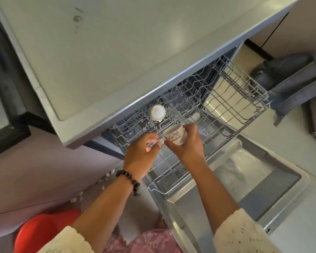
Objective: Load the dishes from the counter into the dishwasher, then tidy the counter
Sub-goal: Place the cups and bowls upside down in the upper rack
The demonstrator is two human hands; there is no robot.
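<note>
Cream knitted sleeves (244, 232) frame my view above the open dishwasher door (244, 183). With my right hand (187, 143) I grip a patterned cup (175, 136) over the wire rack (226, 99), while my left hand (142, 152) pinches a rack wire; another cup (158, 112) sits upturned farther back under the tabletop (117, 52).

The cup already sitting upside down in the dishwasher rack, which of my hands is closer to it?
Left, narrowly. The left hand pinches a rack wire just below the upside-down cup. The right hand holds a patterned cup below and further to its right.
</note>
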